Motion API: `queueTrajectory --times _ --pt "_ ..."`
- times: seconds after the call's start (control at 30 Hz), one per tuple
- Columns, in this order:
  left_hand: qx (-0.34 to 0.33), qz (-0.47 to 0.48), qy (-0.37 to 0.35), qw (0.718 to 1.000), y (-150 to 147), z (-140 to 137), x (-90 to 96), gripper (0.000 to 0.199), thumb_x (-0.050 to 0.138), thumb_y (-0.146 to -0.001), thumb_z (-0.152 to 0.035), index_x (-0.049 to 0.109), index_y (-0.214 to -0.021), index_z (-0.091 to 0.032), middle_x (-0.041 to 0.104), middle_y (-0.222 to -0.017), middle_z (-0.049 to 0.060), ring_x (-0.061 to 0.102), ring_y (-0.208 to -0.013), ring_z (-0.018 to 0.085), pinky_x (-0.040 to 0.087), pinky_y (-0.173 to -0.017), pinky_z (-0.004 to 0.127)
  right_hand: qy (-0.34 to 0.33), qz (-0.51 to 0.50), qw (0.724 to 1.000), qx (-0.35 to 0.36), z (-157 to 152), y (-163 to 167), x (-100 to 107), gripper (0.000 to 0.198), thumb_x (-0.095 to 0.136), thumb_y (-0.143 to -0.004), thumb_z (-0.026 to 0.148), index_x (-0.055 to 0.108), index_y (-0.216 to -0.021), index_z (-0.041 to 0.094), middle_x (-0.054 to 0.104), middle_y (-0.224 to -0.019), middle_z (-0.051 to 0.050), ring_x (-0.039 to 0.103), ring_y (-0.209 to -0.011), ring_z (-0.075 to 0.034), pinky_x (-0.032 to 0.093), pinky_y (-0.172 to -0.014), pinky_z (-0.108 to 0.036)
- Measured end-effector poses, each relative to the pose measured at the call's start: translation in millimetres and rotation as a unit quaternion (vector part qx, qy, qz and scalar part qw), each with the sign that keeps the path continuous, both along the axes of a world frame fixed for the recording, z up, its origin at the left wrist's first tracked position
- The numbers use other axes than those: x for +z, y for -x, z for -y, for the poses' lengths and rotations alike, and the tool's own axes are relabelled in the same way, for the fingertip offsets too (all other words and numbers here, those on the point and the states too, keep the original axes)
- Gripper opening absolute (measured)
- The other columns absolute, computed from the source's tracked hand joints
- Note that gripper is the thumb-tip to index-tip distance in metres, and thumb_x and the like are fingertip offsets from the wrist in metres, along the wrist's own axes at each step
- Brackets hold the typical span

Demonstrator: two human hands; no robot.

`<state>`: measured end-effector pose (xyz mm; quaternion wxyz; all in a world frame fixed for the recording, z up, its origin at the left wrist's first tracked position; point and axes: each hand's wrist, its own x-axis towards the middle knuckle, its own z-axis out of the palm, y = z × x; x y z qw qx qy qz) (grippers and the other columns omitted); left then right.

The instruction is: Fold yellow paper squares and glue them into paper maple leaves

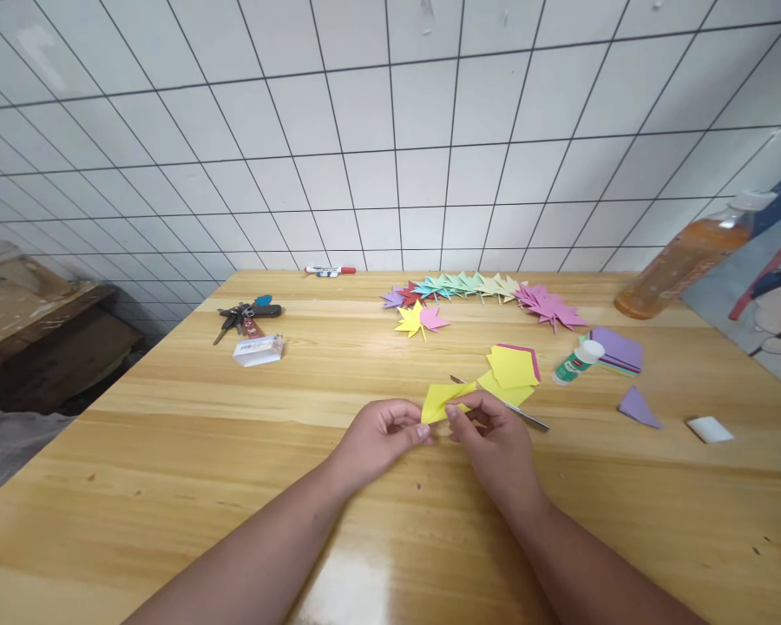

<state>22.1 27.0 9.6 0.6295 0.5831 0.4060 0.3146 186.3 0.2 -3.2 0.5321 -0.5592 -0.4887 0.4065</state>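
A piece of yellow paper (437, 401), partly folded, is held just above the table between both hands. My left hand (385, 436) pinches its lower left corner between thumb and fingers. My right hand (493, 429) grips its right side, with the thumb pressed on the front face. Right behind the right hand lie yellow paper sheets (513, 368) with a pink edge showing under them. A thin metal tool (527, 417) rests partly beneath the right hand; its kind is hidden. Farther back sits a yellow paper maple leaf (419, 320) next to a pink one (433, 319).
Several folded leaves (469, 285) form a row near the wall. At right are a glue stick (578, 362), coloured paper (617, 349), a purple scrap (639, 407), a white eraser (710, 430) and a tilted-looking bottle (686, 260). Keys (247, 318), a small box (259, 350) and a marker (330, 271) lie left.
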Motion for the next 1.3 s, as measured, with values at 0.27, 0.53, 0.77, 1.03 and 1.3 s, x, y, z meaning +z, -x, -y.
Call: queueTrajectory --times 0.27,0.53,0.77,1.03,1.3 --pt "-0.013 -0.001 0.003 1.0 0 0 -0.4 0.029 0.065 -0.072 -0.038 0.067 -0.086 -0.013 0.068 -0.077 0.008 0.062 -0.074 0.018 0.045 -0.073 0.028 -0.007 -0.01 1.0 -0.011 -1 -1 -2 0.022 0.063 -0.073 0.04 0.059 -0.074 0.019 0.062 -0.077 -0.005 0.058 -0.068 -0.017 0.049 -0.057 -0.028" --pt "0.034 -0.025 -0.036 0.998 -6 0 -8.2 0.026 0.062 -0.075 -0.038 0.064 -0.067 -0.013 0.065 -0.066 0.004 0.056 -0.064 0.014 0.041 -0.063 0.023 0.009 -0.017 1.0 -0.009 0 2 2 0.02 0.064 -0.073 0.038 0.06 -0.071 0.019 0.061 -0.072 -0.002 0.055 -0.062 -0.014 0.046 -0.054 -0.026" --pt "0.041 -0.03 -0.051 0.997 -7 3 -6.0 0.025 0.062 -0.075 -0.037 0.064 -0.073 -0.012 0.064 -0.071 0.004 0.055 -0.064 0.013 0.042 -0.062 0.023 0.007 -0.008 1.0 0.004 -1 0 2 0.017 0.064 -0.073 0.035 0.062 -0.074 0.019 0.062 -0.072 -0.002 0.053 -0.061 -0.013 0.045 -0.056 -0.025" --pt "0.05 -0.023 -0.027 0.998 -6 1 -9.2 0.024 0.064 -0.073 -0.036 0.064 -0.072 -0.013 0.065 -0.063 0.003 0.057 -0.06 0.013 0.043 -0.059 0.022 -0.023 0.013 0.999 0.038 4 4 3 0.014 0.063 -0.074 0.031 0.064 -0.083 0.02 0.061 -0.077 -0.002 0.056 -0.063 -0.012 0.045 -0.054 -0.023" --pt "0.077 0.013 -0.018 0.997 -6 1 -13.4 0.022 0.064 -0.073 -0.035 0.064 -0.073 -0.013 0.066 -0.066 0.002 0.059 -0.062 0.013 0.045 -0.06 0.023 0.089 -0.053 0.989 0.104 4 10 7 0.046 0.069 -0.067 0.033 0.058 -0.109 0.021 0.065 -0.092 -0.005 0.06 -0.068 -0.016 0.046 -0.053 -0.025"
